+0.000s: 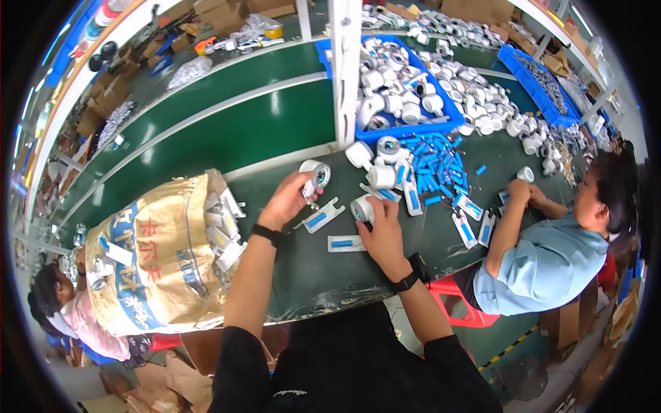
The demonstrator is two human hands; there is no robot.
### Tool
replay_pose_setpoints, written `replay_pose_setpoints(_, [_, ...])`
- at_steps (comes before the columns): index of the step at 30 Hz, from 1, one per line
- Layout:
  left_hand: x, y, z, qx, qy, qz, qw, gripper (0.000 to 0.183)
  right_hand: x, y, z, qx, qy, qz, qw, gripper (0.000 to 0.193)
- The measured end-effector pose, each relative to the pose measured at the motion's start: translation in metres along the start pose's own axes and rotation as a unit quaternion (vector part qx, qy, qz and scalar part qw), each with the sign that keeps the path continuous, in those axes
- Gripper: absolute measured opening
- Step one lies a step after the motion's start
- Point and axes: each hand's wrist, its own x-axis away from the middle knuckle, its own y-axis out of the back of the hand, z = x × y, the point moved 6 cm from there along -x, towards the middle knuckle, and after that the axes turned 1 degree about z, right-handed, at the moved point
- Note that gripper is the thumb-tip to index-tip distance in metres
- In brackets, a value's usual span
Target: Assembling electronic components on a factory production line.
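Note:
My left hand (284, 202) is closed round a white round housing (315, 173), its open face with a dark inside turned to the right. Below that, a white plastic handle shell (323, 216) with a blue cylindrical battery in it lies on the dark green table (303, 275). The fingers of my right hand (383, 237) grip a second white round housing (361, 208), low over the table or resting on it; I cannot tell which. Just left of this hand lies another handle shell (346, 244), also with a blue battery.
Blue batteries (435, 165) lie heaped beyond my right hand, beside more white housings (381, 176). A blue crate (413, 129) of white parts stands behind a white post (346, 76). A printed woven sack (155, 255) is at left. A co-worker (544, 255) sits at right.

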Motion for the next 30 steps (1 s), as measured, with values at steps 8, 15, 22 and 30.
replay_pose_setpoints(8, [0.01, 0.049, -0.006, 0.049, -0.017, -0.063, 0.997, 0.05, -0.052, -0.039, 0.013, -0.086, 0.123, 0.075, 0.986, 0.052])
replay_pose_setpoints(15, [0.005, 0.09, -0.045, -0.402, 0.0, -0.268, 0.876, 0.076, -0.074, -0.033, 0.023, 0.052, 0.187, -0.009, 0.981, 0.038])
replay_pose_setpoints(22, [0.0, 0.085, -0.07, -0.613, -0.095, -0.32, 0.716, 0.086, -0.038, 0.006, 0.007, -0.007, 0.066, -0.031, 0.997, 0.021])
replay_pose_setpoints(30, [0.048, 0.113, -0.077, -0.598, -0.041, -0.296, 0.744, 0.064, -0.022, -0.03, -0.001, 0.105, 0.012, -0.064, 0.992, 0.027])
